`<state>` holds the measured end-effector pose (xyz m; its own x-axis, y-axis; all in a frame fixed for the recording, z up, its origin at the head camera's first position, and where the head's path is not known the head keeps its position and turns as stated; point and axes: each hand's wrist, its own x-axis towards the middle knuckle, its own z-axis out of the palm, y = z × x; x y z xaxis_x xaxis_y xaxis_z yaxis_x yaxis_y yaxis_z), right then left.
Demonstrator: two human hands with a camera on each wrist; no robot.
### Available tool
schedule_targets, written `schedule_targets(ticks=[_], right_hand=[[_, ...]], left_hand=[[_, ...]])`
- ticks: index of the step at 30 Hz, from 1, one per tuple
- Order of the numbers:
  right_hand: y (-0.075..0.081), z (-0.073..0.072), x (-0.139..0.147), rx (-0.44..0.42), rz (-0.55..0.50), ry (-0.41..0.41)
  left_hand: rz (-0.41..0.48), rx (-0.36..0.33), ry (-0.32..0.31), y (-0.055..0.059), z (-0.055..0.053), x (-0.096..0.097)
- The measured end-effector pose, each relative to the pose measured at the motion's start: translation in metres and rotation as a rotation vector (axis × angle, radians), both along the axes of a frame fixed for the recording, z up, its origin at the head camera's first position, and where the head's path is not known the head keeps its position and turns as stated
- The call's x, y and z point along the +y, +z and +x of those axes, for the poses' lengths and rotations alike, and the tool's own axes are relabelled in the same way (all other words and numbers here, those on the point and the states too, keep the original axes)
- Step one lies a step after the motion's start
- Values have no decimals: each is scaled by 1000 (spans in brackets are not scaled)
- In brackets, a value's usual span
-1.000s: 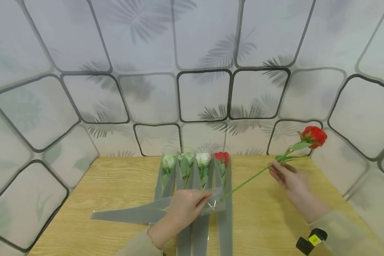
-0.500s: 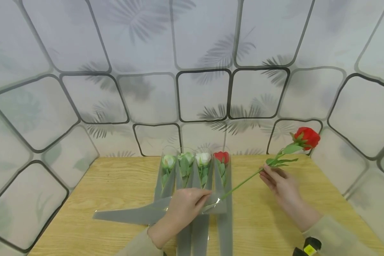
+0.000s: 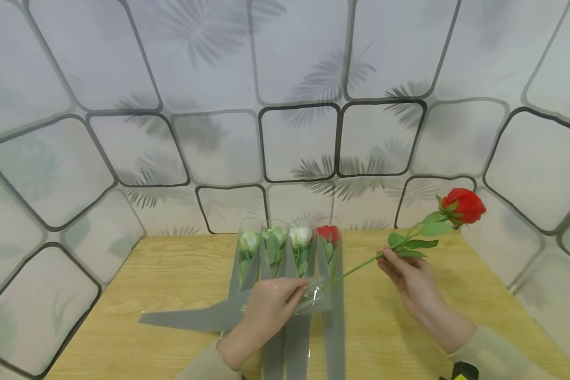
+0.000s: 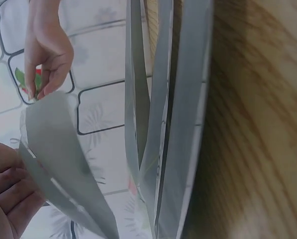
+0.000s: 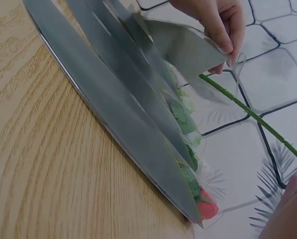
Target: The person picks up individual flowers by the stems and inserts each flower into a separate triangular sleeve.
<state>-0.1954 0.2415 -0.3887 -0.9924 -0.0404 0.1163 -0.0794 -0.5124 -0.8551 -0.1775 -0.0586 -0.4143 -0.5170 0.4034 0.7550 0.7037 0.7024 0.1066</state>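
My left hand (image 3: 272, 306) pinches the mouth of a grey-backed clear flower sleeve (image 3: 195, 319), which lies crosswise over the wrapped flowers with its narrow end pointing left. My right hand (image 3: 414, 279) holds a red rose (image 3: 463, 206) by its green stem, just below the leaves. The bloom tilts up to the right, above the table's back edge. Its stem (image 5: 243, 105) slopes down left, and the lower end goes into the sleeve's mouth. In the left wrist view the sleeve (image 4: 59, 134) bows out from the left fingers.
Several sleeved flowers lie side by side: pale green ones (image 3: 249, 241), a white one (image 3: 301, 236) and a red one (image 3: 328, 233). They rest on a wooden table (image 3: 171, 264). A patterned wall covering (image 3: 299, 142) rises behind the table and at both sides.
My right hand has moved left and slightly down, bringing the rose's stem further toward the sleeve. The bloom has tilted over a little to the right. My left hand has barely moved.
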Motion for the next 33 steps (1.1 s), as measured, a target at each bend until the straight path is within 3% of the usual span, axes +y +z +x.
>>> schedule_targets(ticks=[12, 18, 33], right_hand=[[-17, 6, -19, -14, 97, 22], [-20, 11, -30, 7, 232, -17], [-19, 17, -55, 68, 530, 9]], left_hand=[[27, -1, -18, 5, -1, 3], [31, 4, -17, 6, 0, 6], [49, -10, -56, 13, 2, 12]])
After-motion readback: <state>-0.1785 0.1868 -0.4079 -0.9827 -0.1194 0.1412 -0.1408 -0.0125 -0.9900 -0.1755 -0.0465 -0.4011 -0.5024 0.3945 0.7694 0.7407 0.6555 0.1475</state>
